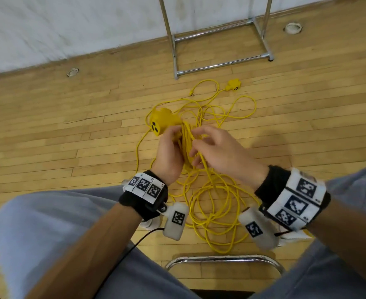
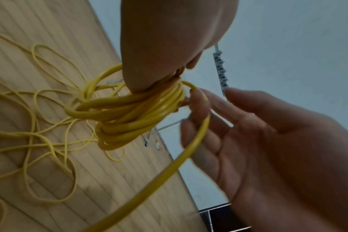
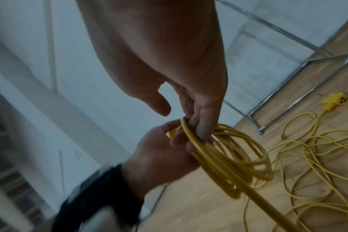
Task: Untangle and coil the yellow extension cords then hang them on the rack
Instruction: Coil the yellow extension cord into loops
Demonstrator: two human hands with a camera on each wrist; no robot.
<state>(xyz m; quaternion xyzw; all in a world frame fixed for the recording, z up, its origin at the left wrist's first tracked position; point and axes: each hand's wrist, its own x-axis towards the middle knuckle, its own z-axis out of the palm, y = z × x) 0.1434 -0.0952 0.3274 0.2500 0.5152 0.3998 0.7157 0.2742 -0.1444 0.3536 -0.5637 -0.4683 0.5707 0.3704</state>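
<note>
My left hand grips a bundle of coiled yellow cord loops, held above the floor. A yellow three-way outlet block sticks out just past its fingers. In the left wrist view the loops pass under its curled fingers. My right hand sits right beside the bundle with its thumb apart. One strand lies across its nearly straight fingers and trails down. The remaining cord lies tangled on the wood floor. A second outlet block rests near the rack.
The chrome rack's base bars stand on the floor by the white wall, beyond the tangle. A chrome chair frame is between my knees. Two round floor sockets sit near the wall. Loose loops spread around my feet.
</note>
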